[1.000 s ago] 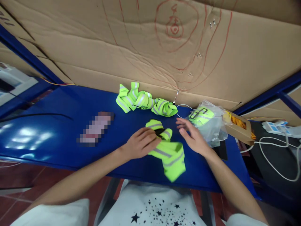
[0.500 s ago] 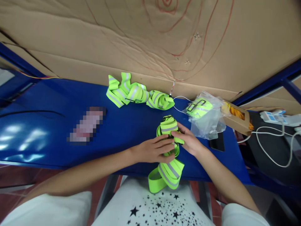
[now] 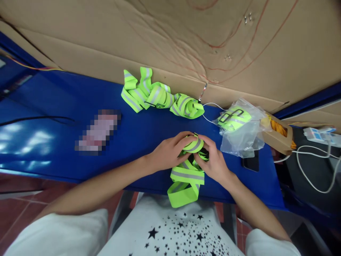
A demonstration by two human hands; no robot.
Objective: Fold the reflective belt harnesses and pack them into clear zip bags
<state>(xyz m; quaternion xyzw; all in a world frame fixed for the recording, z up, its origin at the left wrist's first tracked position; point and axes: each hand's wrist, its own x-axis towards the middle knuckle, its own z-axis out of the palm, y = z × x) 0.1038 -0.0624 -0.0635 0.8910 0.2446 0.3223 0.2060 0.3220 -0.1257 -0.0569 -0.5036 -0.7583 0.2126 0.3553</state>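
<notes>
Between my hands is a neon-yellow reflective strap [image 3: 187,175] with a silver stripe, partly coiled. My left hand [image 3: 170,151] grips the coiled upper part from the left, thumb and fingers curled round it. From the right, my right hand [image 3: 214,161] pinches the same bundle, with a bit of dark material showing between the hands. The strap's loose loops hang below my hands toward the table's front edge. Behind them, more bundled neon straps [image 3: 157,95] lie along the cardboard wall. The fingertips are partly hidden by the strap.
On the blue table [image 3: 144,142], a clear plastic bag [image 3: 239,137] with a folded neon strap and black buckles lies at the right. Near it are a dark phone [image 3: 250,161] and a cardboard box [image 3: 281,137]. A pixelated item [image 3: 98,132] lies left. A cardboard wall [image 3: 87,49] rises behind.
My left hand has moved up from the strap's middle to grip the coil's upper left side. The right hand's fingers have shifted round the coil. The view has tilted slightly.
</notes>
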